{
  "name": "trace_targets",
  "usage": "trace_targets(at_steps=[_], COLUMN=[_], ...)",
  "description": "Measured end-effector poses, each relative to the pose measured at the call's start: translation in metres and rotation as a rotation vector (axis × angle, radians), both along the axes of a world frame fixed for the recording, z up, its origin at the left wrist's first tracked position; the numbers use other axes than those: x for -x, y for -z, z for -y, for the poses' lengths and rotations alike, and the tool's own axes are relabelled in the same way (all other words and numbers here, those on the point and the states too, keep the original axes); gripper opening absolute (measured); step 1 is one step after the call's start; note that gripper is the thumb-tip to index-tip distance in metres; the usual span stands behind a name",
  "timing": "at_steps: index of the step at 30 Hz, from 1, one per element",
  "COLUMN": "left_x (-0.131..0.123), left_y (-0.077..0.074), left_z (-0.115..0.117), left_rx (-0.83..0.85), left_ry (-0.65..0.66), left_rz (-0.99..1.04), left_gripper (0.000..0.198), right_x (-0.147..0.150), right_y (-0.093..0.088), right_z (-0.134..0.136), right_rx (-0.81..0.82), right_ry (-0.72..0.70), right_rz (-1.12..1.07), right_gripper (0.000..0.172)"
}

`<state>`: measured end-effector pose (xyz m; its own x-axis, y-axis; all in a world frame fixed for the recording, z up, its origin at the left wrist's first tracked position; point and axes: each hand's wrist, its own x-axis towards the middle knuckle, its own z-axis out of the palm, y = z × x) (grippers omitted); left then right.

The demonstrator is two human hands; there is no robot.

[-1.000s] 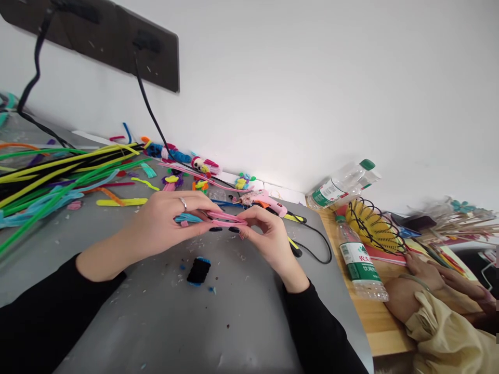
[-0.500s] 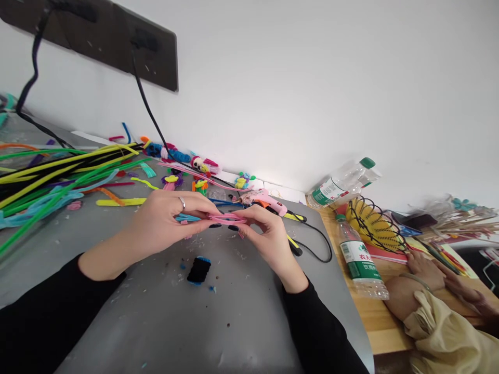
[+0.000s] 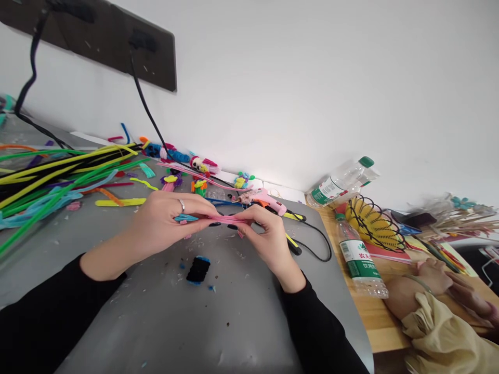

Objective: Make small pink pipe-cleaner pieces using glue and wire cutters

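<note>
Pink pipe cleaners (image 3: pixel 226 219) stretch between my two hands above the grey mat. My left hand (image 3: pixel 166 218), with a ring on one finger, pinches their left end. Also in this hand is a short bundle of blue pipe cleaners (image 3: pixel 186 218), mostly covered by the fingers. The right end is pinched by my right hand (image 3: pixel 265 228), thumb against fingertips. Below them lies a small black fuzzy piece (image 3: pixel 198 269) with blue edges. Just behind my right hand rests a pink glue gun (image 3: pixel 265 199).
Loose pipe cleaners (image 3: pixel 66 176) pile up at left, with small figures (image 3: pixel 205 165) along the wall. Yellow-black scissors or cutters (image 3: pixel 293 243) and a cable lie right. Bottles (image 3: pixel 360 259) and a yellow basket (image 3: pixel 372 223) stand on the wood near another person's hands (image 3: pixel 432 275).
The pink loop between my fingers has been pressed flat and narrow. My hands have barely moved. The other person's hands at right have shifted slightly.
</note>
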<state>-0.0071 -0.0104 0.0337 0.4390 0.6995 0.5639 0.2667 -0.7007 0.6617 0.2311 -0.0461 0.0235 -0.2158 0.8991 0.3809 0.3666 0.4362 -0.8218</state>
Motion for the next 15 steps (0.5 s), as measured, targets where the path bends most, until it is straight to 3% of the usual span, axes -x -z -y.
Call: trace_targets(at_steps=[8, 15], left_x=[-0.0011, -0.0043], left_y=[-0.0013, -0.0016], left_z=[0.0017, 0.0025], left_rx=[-0.017, -0.169], left_ry=[0.005, 0.007], left_rz=[-0.005, 0.012], left_gripper=[0.015, 0.015], right_x=[0.0010, 0.0015], right_y=[-0.0005, 0.0002], right_z=[0.0013, 0.0019], right_rx=[-0.035, -0.060], right_ry=[0.026, 0.038], right_rz=[0.028, 0.044], right_gripper=[0.009, 0.010])
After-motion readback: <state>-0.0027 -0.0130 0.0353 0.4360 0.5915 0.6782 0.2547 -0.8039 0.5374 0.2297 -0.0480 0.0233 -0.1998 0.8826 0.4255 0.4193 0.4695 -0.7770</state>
